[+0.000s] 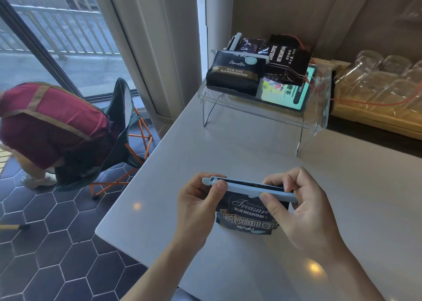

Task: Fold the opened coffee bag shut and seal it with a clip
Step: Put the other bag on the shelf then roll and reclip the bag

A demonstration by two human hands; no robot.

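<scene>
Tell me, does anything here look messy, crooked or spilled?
Nothing is spilled or damaged. The clip sits along the bag top, both hands pinching it. Only the tray behind looks untidy: its coffee bags lie heaped at angles.

three coffee bags (pixel 247 214), two clips (pixel 249 187), one clear stand (pixel 262 108), one folding chair (pixel 118 127), two hands (pixel 196 206)

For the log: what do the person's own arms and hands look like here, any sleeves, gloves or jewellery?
Both hands, left and right, are bare: no gloves, rings or watch show. Both forearms are bare too, as far as the bottom edge of the picture, with no sleeve cuff in sight. Fingernails are short and unpainted.
</scene>
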